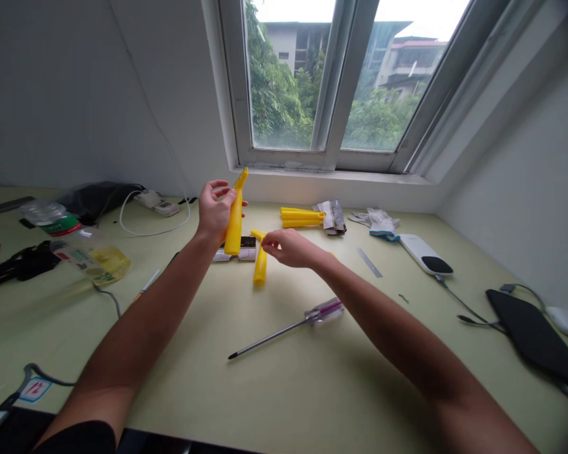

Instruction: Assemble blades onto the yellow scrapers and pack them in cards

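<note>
My left hand is raised over the table, with its fingers around a yellow plastic handle that stands nearly upright, its narrow end up. A second yellow handle with a wider head lies below and to the right. Beside that head my right hand is closed, thumb and fingertips pinched together; whether it grips the handle or some small part is hidden. Behind the held handle lies a small printed packet. A screwdriver with a clear and purple grip lies nearer me, partly under my right forearm.
More yellow handles lie beside dark-and-white packets at the back. Gloves, a metal strip, a white device and a black phone-like slab are right. A bottle lies left.
</note>
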A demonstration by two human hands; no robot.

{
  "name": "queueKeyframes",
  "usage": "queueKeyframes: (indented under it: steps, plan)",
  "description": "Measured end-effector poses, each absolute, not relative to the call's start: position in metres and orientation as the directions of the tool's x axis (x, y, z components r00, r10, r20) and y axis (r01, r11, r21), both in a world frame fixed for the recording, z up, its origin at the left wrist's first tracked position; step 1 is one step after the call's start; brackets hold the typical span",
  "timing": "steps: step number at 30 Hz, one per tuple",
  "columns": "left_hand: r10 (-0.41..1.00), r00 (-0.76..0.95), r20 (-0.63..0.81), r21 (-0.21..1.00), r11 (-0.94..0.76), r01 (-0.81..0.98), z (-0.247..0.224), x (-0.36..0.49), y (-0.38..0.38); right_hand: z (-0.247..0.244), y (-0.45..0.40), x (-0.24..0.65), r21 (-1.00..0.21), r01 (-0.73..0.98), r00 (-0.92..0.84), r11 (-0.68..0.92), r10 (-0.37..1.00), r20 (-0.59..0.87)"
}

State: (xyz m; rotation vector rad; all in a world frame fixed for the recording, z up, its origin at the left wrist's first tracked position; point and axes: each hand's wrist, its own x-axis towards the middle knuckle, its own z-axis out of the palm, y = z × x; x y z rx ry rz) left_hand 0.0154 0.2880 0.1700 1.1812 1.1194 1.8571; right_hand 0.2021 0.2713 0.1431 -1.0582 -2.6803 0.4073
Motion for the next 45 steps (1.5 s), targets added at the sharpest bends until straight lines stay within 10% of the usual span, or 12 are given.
queueKeyframes:
  steps: [10,18,30,40,45]
  plan:
    - [0.843,-0.38,0.381,0.892,-0.443,-0.088,0.176,0.01,0.287,0.116,0.327,0.111,-0.275,0.802,-0.557,0.53,0.83,-0.025]
    - [0.838,-0.414,0.354,0.897,-0.43,-0.104,0.178,0.011,0.286,0.128,0.339,0.125,-0.606,0.689,-0.565,0.397,0.818,-0.108]
    - [0.864,-0.443,0.241,0.862,-0.4,-0.31,0.174,0.017,0.288,0.132,0.341,0.151,-0.835,0.414,-0.245,0.362,0.928,0.281]
    - [0.8,-0.56,0.214,0.75,-0.502,-0.43,0.171,0.014,0.294,0.14,0.272,0.244,-0.909,0.198,-0.576,0.366,0.794,0.194]
    - [0.828,-0.546,0.131,0.779,-0.427,-0.46,0.162,0.037,0.284,0.126,0.251,0.238,-0.849,0.205,-0.424,0.487,0.826,0.371]
